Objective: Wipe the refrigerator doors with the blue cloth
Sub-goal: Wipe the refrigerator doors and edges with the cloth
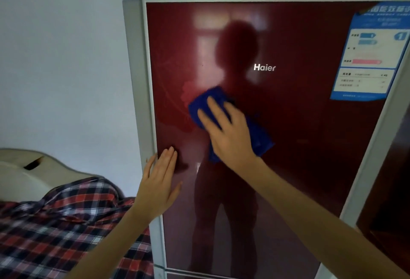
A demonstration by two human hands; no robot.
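Plaid fabric [66, 223] lies beside the refrigerator door [299, 145], which bears a label [368, 56].

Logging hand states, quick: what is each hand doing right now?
Left hand: open, flat on the fridge door.
Right hand: open, pressing the blue cloth.

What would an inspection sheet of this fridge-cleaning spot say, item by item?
Surface: glossy dark red refrigerator door, grey frame, Haier logo; it reflects a person's silhouette.
Job's things: blue cloth flat against the door, left of centre.
Clutter: blue energy label stuck at the door's upper right.
Hands: right hand presses the cloth with straight fingers; left hand rests flat at the door's left edge.
Cables: nothing seen.
Surroundings: white wall; plaid fabric and a cream object at lower left.
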